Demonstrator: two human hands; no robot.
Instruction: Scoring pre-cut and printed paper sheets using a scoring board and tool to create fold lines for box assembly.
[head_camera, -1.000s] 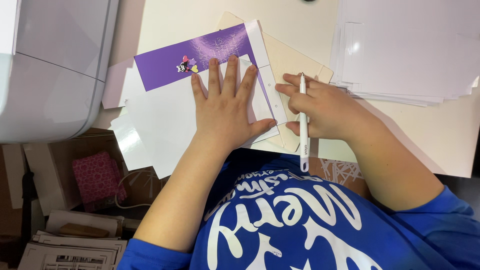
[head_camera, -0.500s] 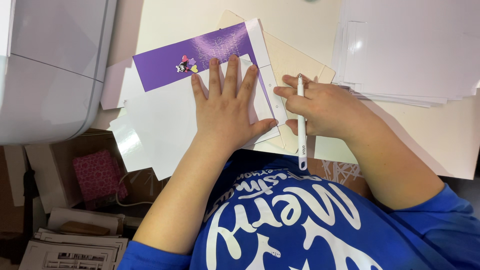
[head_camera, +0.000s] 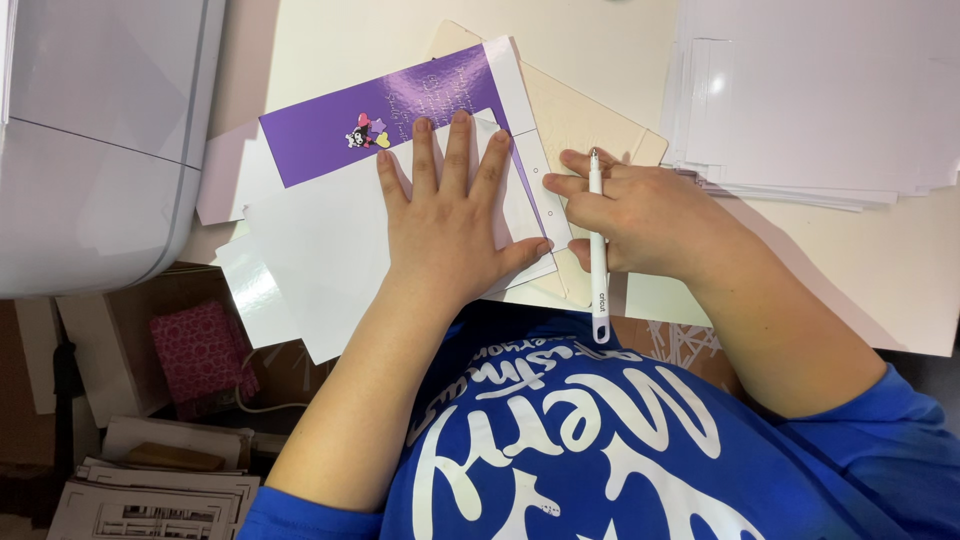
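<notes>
White paper sheet (head_camera: 330, 250) stays pinned flat on the counter (head_camera: 330, 40) under the spread left hand (head_camera: 455, 225), while the right hand (head_camera: 650, 215), clamped on a white pen tool (head_camera: 598, 250), has edged left to the purple card (head_camera: 390, 110)'s right edge

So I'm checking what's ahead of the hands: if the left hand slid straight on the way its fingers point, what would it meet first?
The left hand lies flat on white card, fingers pointing up the table. Straight on, it would likely cross the purple strip first.
</notes>
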